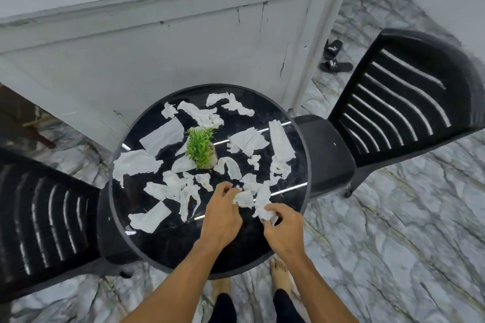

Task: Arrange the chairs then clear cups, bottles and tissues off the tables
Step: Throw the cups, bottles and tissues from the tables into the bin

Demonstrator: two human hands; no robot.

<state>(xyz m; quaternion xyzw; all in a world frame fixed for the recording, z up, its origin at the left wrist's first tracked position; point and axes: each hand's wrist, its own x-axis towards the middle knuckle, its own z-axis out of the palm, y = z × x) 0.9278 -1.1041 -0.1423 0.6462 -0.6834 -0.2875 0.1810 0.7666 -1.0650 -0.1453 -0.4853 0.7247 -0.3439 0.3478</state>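
Two hands close together: left hand pinches a crumpled white tissue scrap, right hand grips another wad. More torn tissues beyond both hands on round glossy black table.

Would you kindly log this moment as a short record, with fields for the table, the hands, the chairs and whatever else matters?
table: round black table, strewn with torn tissues
centre: small green plant
left hand: pinches a tissue piece
right hand: grips a crumpled tissue
chairs: left chair and right chair, black, seats against the table
floor: black slippers by the wall
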